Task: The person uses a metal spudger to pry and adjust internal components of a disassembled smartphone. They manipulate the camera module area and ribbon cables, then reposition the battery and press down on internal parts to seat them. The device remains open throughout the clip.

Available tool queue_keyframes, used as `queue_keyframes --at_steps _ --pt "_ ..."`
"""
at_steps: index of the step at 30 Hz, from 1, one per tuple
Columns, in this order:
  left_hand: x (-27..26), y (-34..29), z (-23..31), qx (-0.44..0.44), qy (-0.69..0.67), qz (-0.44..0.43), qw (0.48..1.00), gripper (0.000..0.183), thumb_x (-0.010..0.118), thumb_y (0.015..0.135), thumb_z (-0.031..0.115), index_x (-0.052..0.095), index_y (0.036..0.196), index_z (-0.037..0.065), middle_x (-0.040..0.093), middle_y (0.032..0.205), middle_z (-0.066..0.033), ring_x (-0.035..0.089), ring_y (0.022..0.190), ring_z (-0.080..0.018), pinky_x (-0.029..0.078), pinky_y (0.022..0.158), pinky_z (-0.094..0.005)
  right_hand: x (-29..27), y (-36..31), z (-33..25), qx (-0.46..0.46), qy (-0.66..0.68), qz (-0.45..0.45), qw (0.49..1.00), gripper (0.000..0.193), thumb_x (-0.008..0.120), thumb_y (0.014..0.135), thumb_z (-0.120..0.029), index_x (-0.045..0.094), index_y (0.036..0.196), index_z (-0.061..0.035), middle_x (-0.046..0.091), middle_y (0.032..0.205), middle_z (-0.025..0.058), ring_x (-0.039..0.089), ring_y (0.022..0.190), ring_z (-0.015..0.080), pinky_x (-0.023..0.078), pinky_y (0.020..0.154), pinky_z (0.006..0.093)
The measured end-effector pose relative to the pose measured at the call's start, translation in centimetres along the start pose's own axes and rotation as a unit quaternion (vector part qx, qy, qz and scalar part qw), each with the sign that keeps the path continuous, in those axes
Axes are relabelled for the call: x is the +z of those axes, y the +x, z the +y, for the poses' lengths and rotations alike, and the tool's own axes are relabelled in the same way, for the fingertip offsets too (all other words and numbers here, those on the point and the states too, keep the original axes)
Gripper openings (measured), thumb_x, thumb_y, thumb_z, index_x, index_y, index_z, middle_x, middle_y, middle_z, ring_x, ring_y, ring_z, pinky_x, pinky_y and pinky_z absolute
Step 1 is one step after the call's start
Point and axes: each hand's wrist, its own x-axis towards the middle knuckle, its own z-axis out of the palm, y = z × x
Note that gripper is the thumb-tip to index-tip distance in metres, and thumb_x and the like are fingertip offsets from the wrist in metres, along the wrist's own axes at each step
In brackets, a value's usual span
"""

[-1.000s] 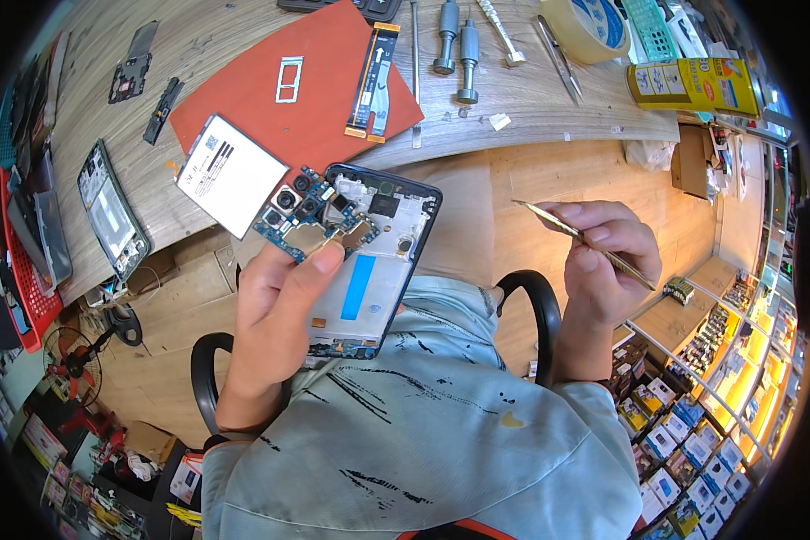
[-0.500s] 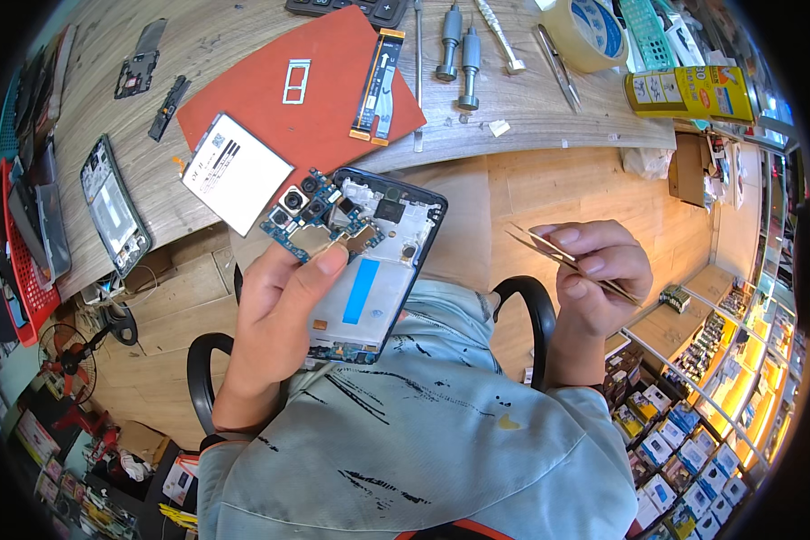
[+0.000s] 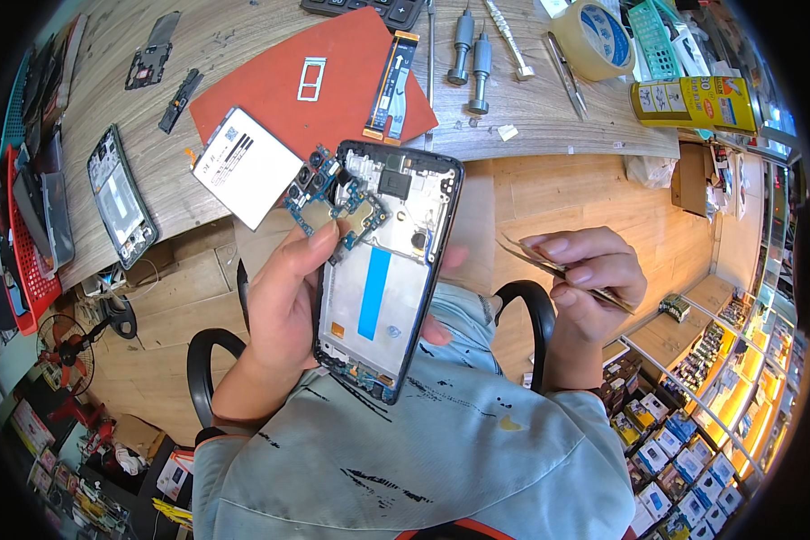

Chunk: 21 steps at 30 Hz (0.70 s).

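Observation:
My left hand (image 3: pixel 288 292) is closed round an opened phone frame (image 3: pixel 389 288), its fingertips showing past the far side. Under that thumb sits a blue circuit board with camera modules (image 3: pixel 362 212), overlapping the frame's upper left. A blue strip (image 3: pixel 374 292) runs down the frame's silver inside. To the right, apart from the phone, my right hand (image 3: pixel 598 274) pinches a pair of tweezers (image 3: pixel 533 256), tips pointing left. On the table's near edge, a white phone battery (image 3: pixel 247 168) lies partly over the orange-red mat (image 3: pixel 283 90).
A SIM tray (image 3: pixel 311 79) and flex cables (image 3: pixel 391 88) rest on the mat. Another phone frame (image 3: pixel 121 198) lies left. Screwdrivers (image 3: pixel 481 74), a tape roll (image 3: pixel 592 40) and a yellow can (image 3: pixel 693 103) stand or lie at the far right. Chair armrests (image 3: pixel 538 328) flank my lap.
My left hand has tilted and shifted the phone frame a little rightward and nearer, so the fingertips behind it now show. The right hand with the tweezers has moved slightly left.

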Motion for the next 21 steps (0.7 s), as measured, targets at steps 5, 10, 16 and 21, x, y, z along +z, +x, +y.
queue_keyframes --at_steps 5,10,16,21 --pt "0.3 0.5 0.0 0.0 -0.013 -0.025 1.0 0.068 0.033 0.11 0.037 0.03 0.163 -0.006 0.056 0.146 -0.0392 0.077 0.092 -0.0507 0.066 0.083 -0.0514 -0.1 0.2 0.1 -0.003 -0.001 -0.034 0.999 0.018 0.079 0.088 0.006 0.07 0.103 0.0085 0.073 0.113 0.0328 0.077 0.103 0.0439 0.066 0.09 0.0532" --pt "0.7 0.5 0.1 -0.002 -0.022 -0.013 1.0 0.066 0.036 0.11 0.037 0.03 0.161 -0.004 0.055 0.145 -0.0353 0.072 0.105 -0.0506 0.067 0.074 -0.0541 -0.1 0.2 0.0 -0.001 -0.027 -0.032 0.999 0.018 0.079 0.087 0.007 0.07 0.103 0.0082 0.074 0.112 0.032 0.077 0.102 0.0427 0.067 0.089 0.0508" --pt "1.1 0.6 -0.4 0.012 -0.039 0.02 0.999 0.062 0.04 0.11 0.037 0.033 0.157 -0.003 0.056 0.141 -0.0315 0.068 0.118 -0.049 0.068 0.065 -0.0561 -0.2 0.2 0.1 -0.002 -0.018 -0.042 0.999 0.018 0.079 0.086 0.007 0.071 0.101 0.008 0.074 0.111 0.0318 0.078 0.101 0.0423 0.067 0.088 0.0495" --pt "1.7 0.7 -0.5 0.014 -0.052 0.037 0.998 0.061 0.043 0.11 0.038 0.035 0.154 -0.003 0.059 0.135 -0.0305 0.069 0.117 -0.0468 0.068 0.058 -0.0547 -0.1 0.3 0.3 -0.007 -0.007 -0.047 0.999 0.016 0.078 0.086 0.007 0.071 0.101 0.0087 0.074 0.112 0.0318 0.078 0.102 0.0417 0.067 0.089 0.0486"
